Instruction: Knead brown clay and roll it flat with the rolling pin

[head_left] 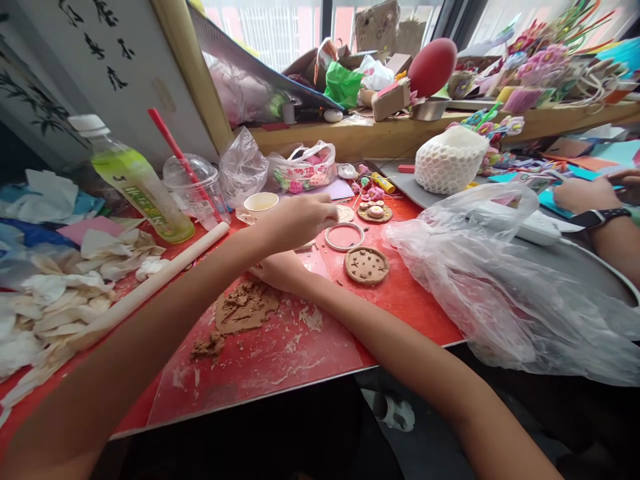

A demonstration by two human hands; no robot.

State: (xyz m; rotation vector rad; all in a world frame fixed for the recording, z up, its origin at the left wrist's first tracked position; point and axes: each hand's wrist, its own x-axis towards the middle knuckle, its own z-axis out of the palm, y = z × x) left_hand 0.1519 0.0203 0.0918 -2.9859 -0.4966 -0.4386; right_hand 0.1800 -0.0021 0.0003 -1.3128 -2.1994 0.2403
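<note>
My arms cross over the red table. My left hand (300, 221) reaches across on top, its fingers curled together near a white ring (345, 237); whatever they pinch, if anything, is hidden. Below it, my right hand (281, 270) lies low at the far edge of a ragged slab of brown clay (245, 313), its fingers mostly hidden behind my left wrist. To the right of my hands sits a round clay disc (367, 265) with small bits pressed into its top. Farther back is a second clay disc (375, 211) with pale round pieces on it. A paper cup (261, 202) stands just behind my left wrist.
A long rolling pin (155, 287), crumpled tissues (60, 307), a green drink bottle (143, 183) and a plastic cup (193, 183) with a red straw are at left. A clear plastic bag (480, 267) spreads at right. Another person's hand (587, 200) works at far right.
</note>
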